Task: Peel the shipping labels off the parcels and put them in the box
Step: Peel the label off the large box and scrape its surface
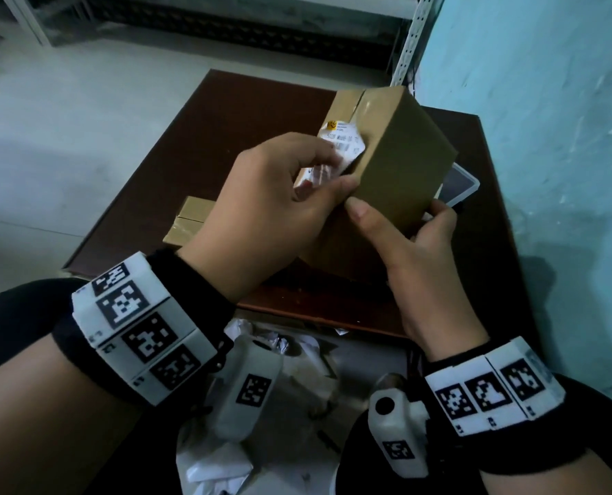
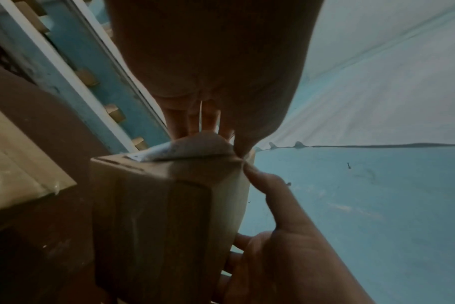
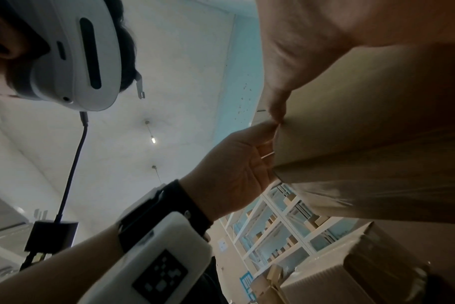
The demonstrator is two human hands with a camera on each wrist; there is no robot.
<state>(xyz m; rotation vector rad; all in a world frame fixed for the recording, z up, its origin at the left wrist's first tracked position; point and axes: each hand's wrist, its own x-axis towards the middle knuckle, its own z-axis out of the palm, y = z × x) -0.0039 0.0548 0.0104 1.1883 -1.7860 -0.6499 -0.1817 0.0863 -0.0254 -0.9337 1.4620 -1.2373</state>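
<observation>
Cardboard filled the middle of the head view. Farthest left, a second, smaller parcel [image 1: 189, 223] lay flat on the dark brown table [image 1: 226, 112], partly hidden behind the left hand [image 1: 268, 209]. That hand reached across the near end of the tilted parcel [image 1: 400, 166], its thumb and fingers curled round the white shipping label [image 1: 340, 146] and pinching its lifted lower end. The label's upper part, with a yellow sticker at the corner, was stuck to the taped face of the parcel; in the left wrist view the freed edge [image 2: 195, 148] curled up off the top of the carton [image 2: 164, 205]. Just right of it, the right hand [image 1: 415, 244] clamped the parcel from below, thumb pressed along the near side face and fingers wrapped round the far edge. Further right, a white-rimmed tray [image 1: 463, 187] showed behind the parcel, near the blue wall [image 1: 547, 137].
</observation>
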